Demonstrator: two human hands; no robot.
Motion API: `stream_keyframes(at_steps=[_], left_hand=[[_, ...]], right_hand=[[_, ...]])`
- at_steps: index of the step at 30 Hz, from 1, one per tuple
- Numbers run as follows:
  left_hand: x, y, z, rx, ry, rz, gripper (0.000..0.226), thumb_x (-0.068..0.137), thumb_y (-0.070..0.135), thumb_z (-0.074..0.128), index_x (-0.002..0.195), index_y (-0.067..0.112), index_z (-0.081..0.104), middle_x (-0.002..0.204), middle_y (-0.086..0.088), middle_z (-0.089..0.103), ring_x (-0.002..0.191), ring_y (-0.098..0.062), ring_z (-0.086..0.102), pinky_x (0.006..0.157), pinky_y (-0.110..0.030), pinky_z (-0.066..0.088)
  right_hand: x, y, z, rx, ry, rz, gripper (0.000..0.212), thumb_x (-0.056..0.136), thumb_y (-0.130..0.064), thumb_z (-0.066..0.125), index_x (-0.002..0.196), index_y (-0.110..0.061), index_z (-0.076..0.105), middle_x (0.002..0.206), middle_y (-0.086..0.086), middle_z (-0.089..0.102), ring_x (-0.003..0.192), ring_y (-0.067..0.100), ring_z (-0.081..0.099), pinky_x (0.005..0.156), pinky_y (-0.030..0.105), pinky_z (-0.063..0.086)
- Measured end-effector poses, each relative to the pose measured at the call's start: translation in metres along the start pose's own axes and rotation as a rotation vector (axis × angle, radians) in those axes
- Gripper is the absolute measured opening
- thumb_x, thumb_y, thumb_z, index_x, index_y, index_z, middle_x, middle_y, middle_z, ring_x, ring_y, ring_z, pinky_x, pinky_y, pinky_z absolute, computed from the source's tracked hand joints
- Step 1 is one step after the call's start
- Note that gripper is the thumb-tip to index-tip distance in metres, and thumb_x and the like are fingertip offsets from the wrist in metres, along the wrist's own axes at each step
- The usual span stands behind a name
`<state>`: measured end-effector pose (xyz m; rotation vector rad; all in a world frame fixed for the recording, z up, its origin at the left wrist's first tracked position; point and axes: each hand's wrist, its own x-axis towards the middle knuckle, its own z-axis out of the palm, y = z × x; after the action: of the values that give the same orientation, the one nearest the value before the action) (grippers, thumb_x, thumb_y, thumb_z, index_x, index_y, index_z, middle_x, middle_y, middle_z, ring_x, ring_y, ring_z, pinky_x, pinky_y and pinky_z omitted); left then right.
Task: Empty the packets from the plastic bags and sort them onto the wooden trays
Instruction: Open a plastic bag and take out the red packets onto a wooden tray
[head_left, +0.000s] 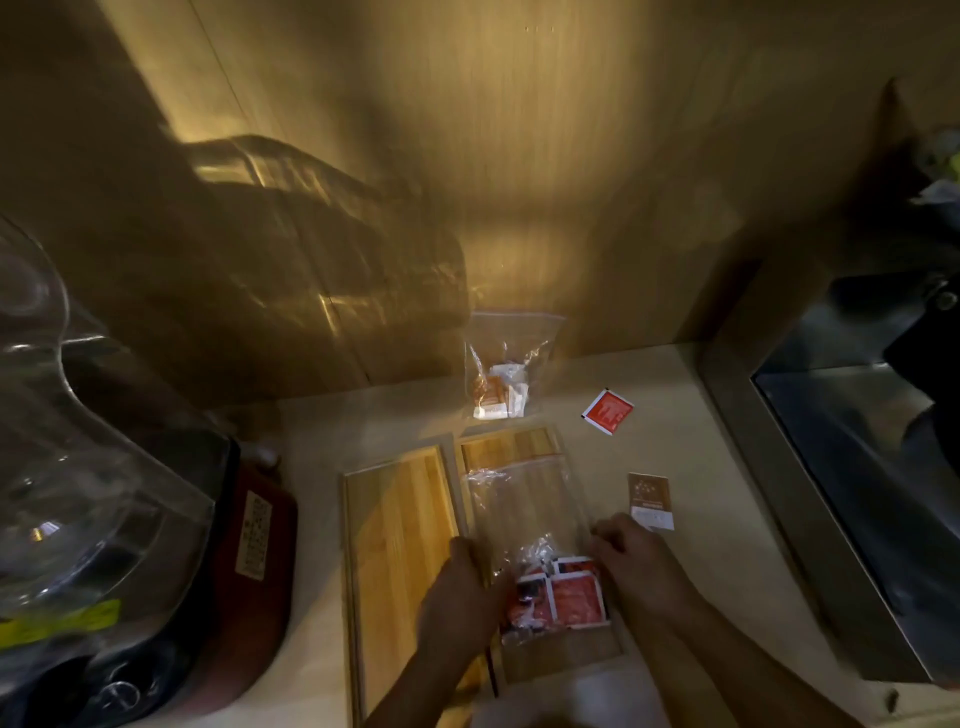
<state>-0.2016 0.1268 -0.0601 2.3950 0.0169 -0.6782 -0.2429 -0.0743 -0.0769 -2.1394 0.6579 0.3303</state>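
Two wooden trays lie side by side on the counter: the left tray (400, 525) is bare, the right tray (511, 447) is partly covered. Over the right tray lies a clear plastic bag (524, 514) with several red packets (574, 597) bunched at its near end. My left hand (457, 592) grips the bag's left edge and my right hand (641, 564) grips its right edge. A second clear bag (506, 369) with orange and white packets stands against the back wall. A loose red packet (608, 411) and a brown packet (649, 500) lie on the counter to the right.
A large clear water bottle (78, 467) on a dark red base (254, 566) fills the left side. A steel sink (857, 467) lies to the right. A wooden wall (519, 182) closes the back of the counter.
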Motion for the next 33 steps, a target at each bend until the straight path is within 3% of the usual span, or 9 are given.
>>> stream_keyframes(at_steps=[5,7,9,13,19,21,25,28,33], left_hand=[[-0.004,-0.012,0.02,0.246,-0.137,0.22,0.092,0.066,0.046,0.073,0.141,0.025,0.022,0.138,0.001,0.045,0.118,-0.018,0.054,0.089,-0.038,0.052],[-0.005,-0.011,0.022,0.281,-0.059,0.27,0.076,0.077,0.041,0.064,0.14,0.026,0.024,0.138,-0.001,0.044,0.113,-0.019,0.057,0.086,-0.037,0.053],[-0.003,-0.011,0.023,0.102,0.005,0.275,0.058,0.082,0.036,0.061,0.132,0.024,0.035,0.13,-0.001,0.05,0.104,-0.016,0.06,0.079,-0.034,0.055],[0.005,-0.008,0.015,-0.231,0.061,0.152,0.048,0.076,0.034,0.072,0.11,0.027,0.04,0.114,0.003,0.055,0.09,-0.003,0.057,0.066,-0.019,0.049],[0.006,-0.01,0.007,-0.247,0.031,0.031,0.025,0.081,0.017,0.069,0.08,0.029,0.048,0.079,0.011,0.059,0.072,-0.008,0.059,0.064,-0.028,0.052],[0.004,-0.011,0.01,-0.238,0.039,0.024,0.027,0.082,0.016,0.068,0.074,0.033,0.048,0.078,0.008,0.062,0.073,-0.012,0.062,0.068,-0.033,0.054],[0.003,-0.009,0.013,-0.314,0.018,-0.091,0.024,0.078,0.013,0.071,0.071,0.026,0.052,0.076,0.001,0.065,0.071,-0.022,0.066,0.065,-0.039,0.057],[0.004,-0.003,0.009,-0.449,-0.009,-0.121,0.012,0.08,0.012,0.069,0.076,0.015,0.058,0.077,-0.003,0.067,0.065,-0.017,0.063,0.057,-0.03,0.053],[0.004,0.018,-0.017,-0.612,0.134,0.019,0.012,0.081,0.012,0.067,0.072,0.011,0.059,0.071,-0.008,0.062,0.064,-0.019,0.057,0.059,-0.034,0.047]], right_hand=[[-0.012,0.005,0.013,0.019,-0.103,0.028,0.023,0.086,-0.021,0.06,0.065,-0.024,0.05,0.075,0.006,0.065,0.073,0.022,0.064,0.069,0.039,0.05],[-0.011,0.001,0.013,0.098,-0.092,0.03,0.026,0.085,-0.012,0.059,0.061,-0.019,0.05,0.066,0.003,0.061,0.061,0.017,0.061,0.061,0.037,0.049],[-0.008,-0.004,0.013,0.159,-0.043,0.011,0.028,0.085,-0.008,0.058,0.06,-0.018,0.049,0.063,0.002,0.058,0.058,0.014,0.056,0.059,0.037,0.047],[-0.005,-0.009,0.014,0.209,0.058,-0.034,0.017,0.085,-0.022,0.062,0.073,-0.011,0.056,0.077,0.011,0.066,0.075,0.025,0.062,0.073,0.043,0.049],[-0.023,0.0,0.015,-0.091,-0.094,-0.047,0.028,0.07,-0.045,0.071,0.079,-0.03,0.05,0.071,-0.012,0.054,0.065,0.005,0.049,0.056,0.025,0.036],[-0.026,-0.001,0.014,-0.206,-0.065,-0.115,0.019,0.077,-0.041,0.065,0.084,-0.034,0.049,0.081,-0.014,0.055,0.075,0.008,0.052,0.059,0.023,0.035],[-0.025,-0.01,0.014,-0.351,-0.035,-0.191,0.022,0.093,-0.027,0.045,0.106,-0.018,0.06,0.114,0.0,0.066,0.103,0.017,0.06,0.073,0.023,0.039],[-0.022,-0.019,0.009,-0.374,-0.016,-0.166,0.021,0.092,-0.024,0.044,0.101,-0.019,0.061,0.111,0.001,0.068,0.101,0.019,0.062,0.077,0.029,0.045],[-0.016,-0.042,-0.009,-0.255,0.134,-0.274,0.011,0.089,-0.019,0.048,0.081,-0.02,0.055,0.094,0.007,0.066,0.088,0.025,0.06,0.065,0.026,0.029]])
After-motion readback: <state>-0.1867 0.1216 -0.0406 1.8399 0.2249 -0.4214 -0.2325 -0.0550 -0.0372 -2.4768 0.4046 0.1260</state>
